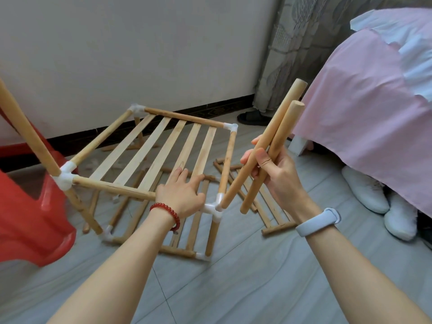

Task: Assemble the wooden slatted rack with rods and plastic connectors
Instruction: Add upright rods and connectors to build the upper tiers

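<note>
Left hand (181,192) is resting on the front rail of the wooden rack (154,157) standing on the tiled floor (233,277), fingers spread flat over the slats, next to the near-right white connector (214,208). Right hand (273,174) is gripping two loose rods (268,146) together, the lower end of one touching that connector, the other hanging free just beside it. A spare slatted panel (264,202) is lying flat behind.

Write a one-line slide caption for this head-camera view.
Left hand steadies slatted rack; right hand holds two rods near corner connector.
</note>
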{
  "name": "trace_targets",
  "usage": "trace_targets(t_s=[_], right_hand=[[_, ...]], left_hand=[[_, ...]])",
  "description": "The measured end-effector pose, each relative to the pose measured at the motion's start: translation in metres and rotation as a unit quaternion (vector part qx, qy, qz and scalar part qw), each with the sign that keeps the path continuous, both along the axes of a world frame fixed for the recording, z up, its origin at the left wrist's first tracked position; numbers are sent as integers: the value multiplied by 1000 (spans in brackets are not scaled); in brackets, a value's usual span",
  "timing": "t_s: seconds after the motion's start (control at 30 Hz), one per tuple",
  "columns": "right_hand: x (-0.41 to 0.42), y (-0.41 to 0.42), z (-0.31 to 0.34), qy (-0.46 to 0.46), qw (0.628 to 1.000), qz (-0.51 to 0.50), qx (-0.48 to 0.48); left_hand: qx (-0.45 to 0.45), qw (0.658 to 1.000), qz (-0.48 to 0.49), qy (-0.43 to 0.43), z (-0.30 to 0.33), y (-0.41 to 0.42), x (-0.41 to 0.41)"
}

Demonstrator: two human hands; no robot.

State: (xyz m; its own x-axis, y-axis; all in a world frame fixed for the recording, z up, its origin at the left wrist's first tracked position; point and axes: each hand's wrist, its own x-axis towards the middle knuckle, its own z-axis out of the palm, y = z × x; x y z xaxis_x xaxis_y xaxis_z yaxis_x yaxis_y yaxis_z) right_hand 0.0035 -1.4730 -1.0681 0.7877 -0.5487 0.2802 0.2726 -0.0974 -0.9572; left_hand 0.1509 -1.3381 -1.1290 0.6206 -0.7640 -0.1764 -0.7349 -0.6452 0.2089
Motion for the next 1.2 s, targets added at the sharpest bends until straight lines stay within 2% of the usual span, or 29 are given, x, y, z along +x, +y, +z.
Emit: trace_targets(t_s=[0.27,0.47,0.73,0.93,1.1,1.2], right_hand=[[7,7,5,17,995,53,-88],[-2,6,1,-28,998,49,-36],[-20,16,-9,-81,994,60,-30],[-19,22,-5,-29,995,-5,-92],[-1,24,14,79,984,70,-141],[6,26,12,79,981,105,-140]], left_hand=[[3,1000,4,4,2,0,0],[-3,1000,11,0,0,-1,1],[-12,1000,20,3,-1,-2,0],[-4,1000,16,-2,-1,-1,0],[12,1000,10,6,2,-1,-2],[20,1000,4,7,3,0,-3]])
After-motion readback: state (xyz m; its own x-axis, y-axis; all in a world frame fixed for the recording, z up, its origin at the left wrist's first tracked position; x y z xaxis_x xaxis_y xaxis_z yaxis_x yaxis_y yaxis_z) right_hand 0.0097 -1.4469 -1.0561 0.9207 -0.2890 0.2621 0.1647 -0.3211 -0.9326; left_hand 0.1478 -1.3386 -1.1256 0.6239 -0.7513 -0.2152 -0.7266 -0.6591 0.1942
